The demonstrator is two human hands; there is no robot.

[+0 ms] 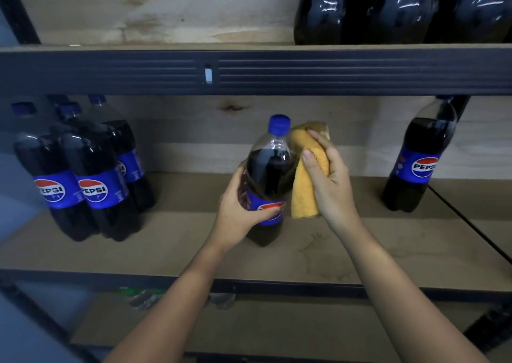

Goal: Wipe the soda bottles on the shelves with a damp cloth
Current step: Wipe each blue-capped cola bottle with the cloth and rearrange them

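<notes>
Left grip: left hand (240, 206) curls round the middle of a Pepsi bottle (268, 174), thumb across the blue label, fingers behind it.
Right grip: right hand (327, 178) clamps a folded yellow cloth (306, 179), fingers pressing it against the bottle's right shoulder.
Held bottle: dark cola, blue cap (279, 124), upright on the middle shelf (346, 240), near its centre; the red, white and blue roundel on its label is partly covered by the thumb.
Cloth: its upper edge stands just beside the cap, its lower end hangs beside the label.
Left group: several Pepsi bottles (80, 174) stand close together at the shelf's left end; two front labels read "PEPSI", the first letter of each hard to make out.
Right bottle: one Pepsi bottle (421, 157) stands alone at the right end, well apart from the held one, label reading "PEPSI".
Upper shelf: large dark cola bottles (401, 10) at the right, only their lower bodies in view, no writing legible.
Shelf beam: dark ribbed metal rail (255, 71) with a small slot.
Cable: thin black cable (471, 224) runs across the shelf board at the right.
Lower shelf: blurred clear bottles (144, 297), one with green on it, no writing legible.
</notes>
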